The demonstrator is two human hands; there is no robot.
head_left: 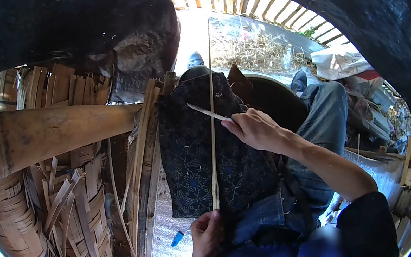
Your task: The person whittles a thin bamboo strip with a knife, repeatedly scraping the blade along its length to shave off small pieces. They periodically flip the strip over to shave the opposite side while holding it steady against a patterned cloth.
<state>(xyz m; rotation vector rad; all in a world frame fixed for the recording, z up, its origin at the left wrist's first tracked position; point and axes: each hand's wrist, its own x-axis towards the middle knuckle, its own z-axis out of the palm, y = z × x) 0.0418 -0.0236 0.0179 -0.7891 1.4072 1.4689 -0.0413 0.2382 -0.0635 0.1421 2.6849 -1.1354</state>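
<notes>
You are shaving a thin bamboo strip with a knife.

Your right hand (pixel 257 129) is closed around a knife (pixel 207 112), and the blade lies across the strip, a bit above its middle. Your left hand (pixel 205 233) pinches the near end of the bamboo strip (pixel 212 138) tight and holds it up along your lap. The strip rests on a dark patterned cloth (pixel 193 156) over your leg. I think the job is about half done: the near part of the strip looks smooth and even, but the long far part past the blade looks like it needs scraping. On the left stand a woven basket (pixel 15 229) and more loose strips (pixel 137 164), perhaps waiting.
</notes>
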